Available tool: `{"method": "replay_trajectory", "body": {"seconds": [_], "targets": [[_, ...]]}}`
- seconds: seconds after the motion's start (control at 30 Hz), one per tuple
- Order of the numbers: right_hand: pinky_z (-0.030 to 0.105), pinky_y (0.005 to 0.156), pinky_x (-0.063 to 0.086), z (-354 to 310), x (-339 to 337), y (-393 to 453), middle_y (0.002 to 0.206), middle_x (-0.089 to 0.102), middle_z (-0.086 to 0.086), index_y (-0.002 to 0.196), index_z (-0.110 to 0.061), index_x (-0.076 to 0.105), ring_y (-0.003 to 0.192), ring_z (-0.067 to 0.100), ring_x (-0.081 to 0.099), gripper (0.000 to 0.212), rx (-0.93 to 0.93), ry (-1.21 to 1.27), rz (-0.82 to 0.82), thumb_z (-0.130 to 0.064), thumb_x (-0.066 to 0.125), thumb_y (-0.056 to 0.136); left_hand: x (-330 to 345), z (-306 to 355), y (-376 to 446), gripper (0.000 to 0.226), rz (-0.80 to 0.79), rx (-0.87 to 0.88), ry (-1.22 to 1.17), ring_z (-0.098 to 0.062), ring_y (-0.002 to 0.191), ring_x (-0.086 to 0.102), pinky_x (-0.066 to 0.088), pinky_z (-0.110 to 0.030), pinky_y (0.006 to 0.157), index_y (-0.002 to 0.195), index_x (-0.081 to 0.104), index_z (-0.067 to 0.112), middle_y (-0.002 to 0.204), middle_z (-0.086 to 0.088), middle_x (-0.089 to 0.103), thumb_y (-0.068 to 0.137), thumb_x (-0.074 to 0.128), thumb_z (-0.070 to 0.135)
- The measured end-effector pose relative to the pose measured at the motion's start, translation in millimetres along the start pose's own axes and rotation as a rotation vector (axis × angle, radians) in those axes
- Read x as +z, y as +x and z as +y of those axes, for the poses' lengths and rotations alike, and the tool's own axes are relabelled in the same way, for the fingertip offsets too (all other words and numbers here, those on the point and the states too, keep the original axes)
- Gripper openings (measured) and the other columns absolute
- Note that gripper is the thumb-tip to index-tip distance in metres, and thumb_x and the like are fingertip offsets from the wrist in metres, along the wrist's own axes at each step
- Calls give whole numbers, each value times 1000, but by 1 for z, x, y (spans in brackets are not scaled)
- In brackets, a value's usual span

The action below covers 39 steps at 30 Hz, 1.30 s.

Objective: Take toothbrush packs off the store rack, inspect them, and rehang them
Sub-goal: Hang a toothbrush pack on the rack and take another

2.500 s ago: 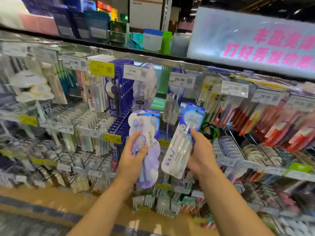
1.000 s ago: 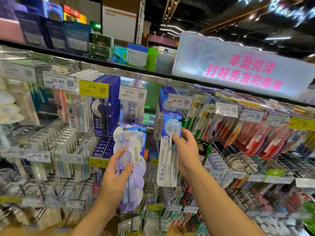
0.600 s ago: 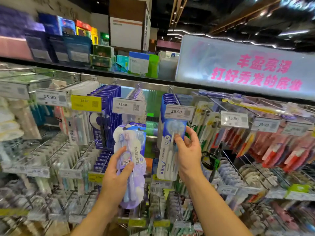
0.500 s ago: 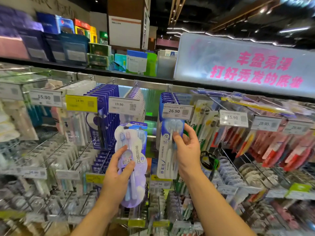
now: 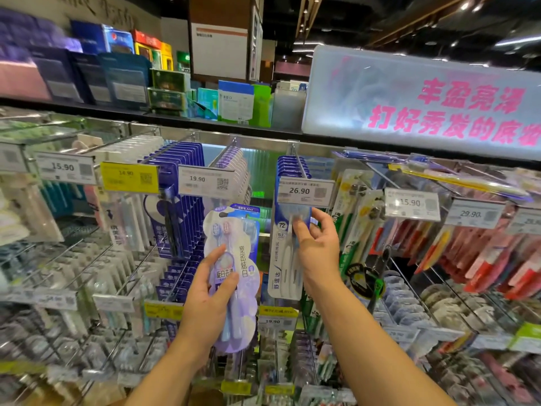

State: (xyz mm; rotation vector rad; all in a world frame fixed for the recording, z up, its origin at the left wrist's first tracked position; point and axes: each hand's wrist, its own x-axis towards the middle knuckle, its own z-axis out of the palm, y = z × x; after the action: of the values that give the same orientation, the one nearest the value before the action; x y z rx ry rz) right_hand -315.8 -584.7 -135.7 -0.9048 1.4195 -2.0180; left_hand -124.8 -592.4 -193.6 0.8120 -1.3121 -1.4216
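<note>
Toothbrush packs are held at mid-frame: a lilac pack (image 5: 234,276) is gripped by the left hand (image 5: 209,300), thumb across its front. Just right of it, a blue-white pack (image 5: 285,259) is pinched near its top by the right hand (image 5: 317,253), directly under the 26.90 price tag (image 5: 304,191) on the rack (image 5: 263,143) behind.
</note>
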Motion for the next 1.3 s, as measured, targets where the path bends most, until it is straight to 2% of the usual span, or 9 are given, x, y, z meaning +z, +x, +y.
{"method": "replay_trajectory", "body": {"seconds": [0.17, 0.4, 0.53, 0.73, 0.87, 1.0, 1.07, 1.17, 1.3], "targets": [[24, 60, 52, -3, 9, 14, 90, 72, 6, 99, -18, 56, 72, 14, 66, 15, 48, -43, 90, -20, 71, 96, 5, 1, 6, 47, 0, 0, -7, -13, 129, 60, 50, -45, 109, 127, 59, 53, 148, 12, 55, 100, 61, 15], [30, 73, 51, 10, 7, 12, 92, 67, 1, 99, -13, 64, 85, 20, 63, 25, 154, -106, 212, -33, 76, 91, 7, 12, 6, 60, -35, -84, -148, -28, 118, 68, 54, -54, 99, 128, 62, 42, 139, 0, 64, 100, 41, -7], [31, 73, 44, 21, 3, -17, 92, 59, -5, 103, -17, 57, 80, 13, 57, 23, 138, -161, 349, -35, 69, 95, 3, 18, 0, 74, -19, -59, -191, -25, 126, 64, 52, -52, 104, 130, 50, 58, 147, 3, 58, 88, 56, -2], [24, 56, 50, 31, 18, -82, 85, 66, 5, 95, -13, 60, 69, 15, 61, 11, 187, 13, 22, -23, 64, 99, -3, 22, -14, 72, -67, -72, -252, -32, 116, 69, 55, -54, 98, 132, 37, 43, 128, -8, 71, 77, 64, 5], [41, 75, 57, 32, 25, -119, 87, 73, 5, 95, -13, 65, 82, 22, 67, 18, 160, 52, -82, -30, 70, 89, -6, 24, -28, 67, -95, -39, -204, -28, 115, 70, 58, -47, 94, 129, 41, 36, 125, -7, 72, 76, 68, 6], [53, 87, 59, 25, 26, -142, 103, 76, 18, 105, -8, 69, 95, 39, 72, 13, 239, 142, -38, -19, 65, 99, -8, 29, -46, 59, -152, -34, -263, -25, 115, 71, 61, -35, 87, 129, 51, 33, 125, -6, 72, 88, 68, -6], [58, 91, 58, 20, 28, -153, 108, 75, 22, 108, -8, 70, 101, 44, 71, 15, 241, 154, -2, -20, 66, 99, -8, 34, -56, 45, -156, -72, -313, -26, 114, 71, 59, -41, 92, 126, 55, 30, 123, -6, 73, 92, 63, 1], [53, 86, 57, 9, 28, -169, 105, 74, 24, 102, -11, 71, 90, 35, 71, 12, 198, 131, 58, -21, 64, 100, -8, 39, -72, 29, -160, -138, -342, -32, 112, 71, 56, -50, 98, 124, 61, 23, 124, -15, 71, 94, 60, 20], [29, 65, 58, -6, 18, -191, 79, 75, 2, 92, -11, 69, 71, 15, 70, 25, 162, 164, 76, -18, 50, 107, -10, 40, -91, 20, -197, -145, -318, -23, 100, 74, 60, -39, 88, 120, 62, 20, 115, -9, 75, 103, 52, 16]]}}
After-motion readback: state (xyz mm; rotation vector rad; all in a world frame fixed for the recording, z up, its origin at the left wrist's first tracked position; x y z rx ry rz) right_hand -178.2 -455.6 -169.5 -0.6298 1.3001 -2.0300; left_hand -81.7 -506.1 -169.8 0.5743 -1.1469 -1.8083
